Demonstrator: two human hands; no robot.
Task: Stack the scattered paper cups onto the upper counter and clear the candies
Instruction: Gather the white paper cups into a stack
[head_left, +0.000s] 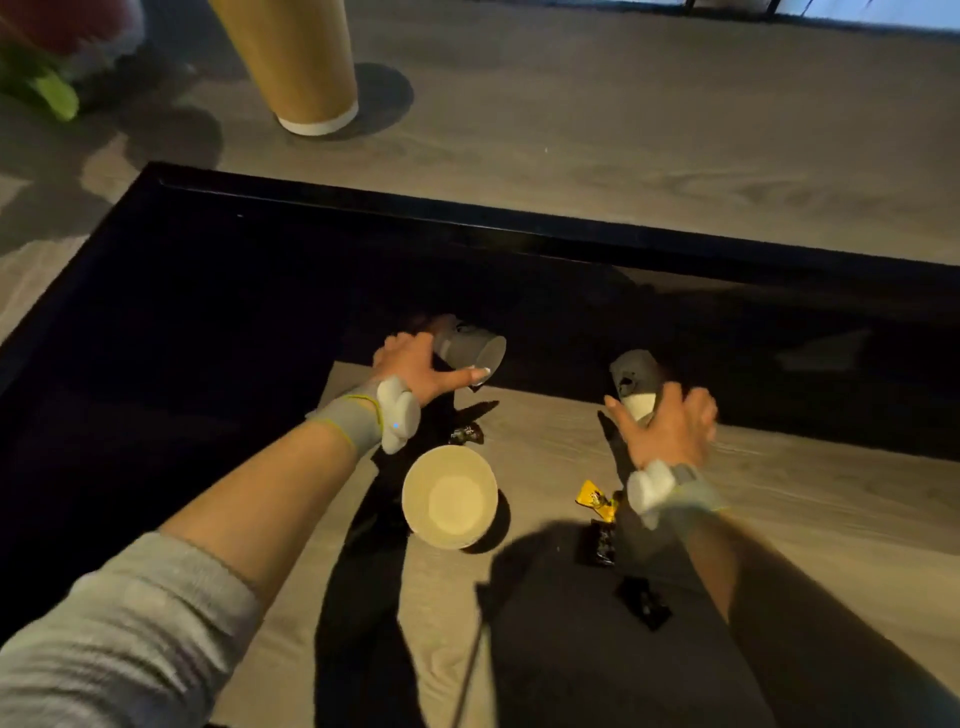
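Dim, soft-focus scene; hard dark shadows cross the lower counter (779, 493), edges warped.

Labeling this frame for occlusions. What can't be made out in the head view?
- Tall cup on the upper counter: top cut off by the frame edge.
- Red and green object, top left: blurred and cropped.
- Right hand grip on its cup: fingers hidden behind the hand.
- Black candy wrappers: print lost in shadow.

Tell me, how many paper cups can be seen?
4: one in the left hand at, one in the right hand at, one upright between them, one on the upper counter.
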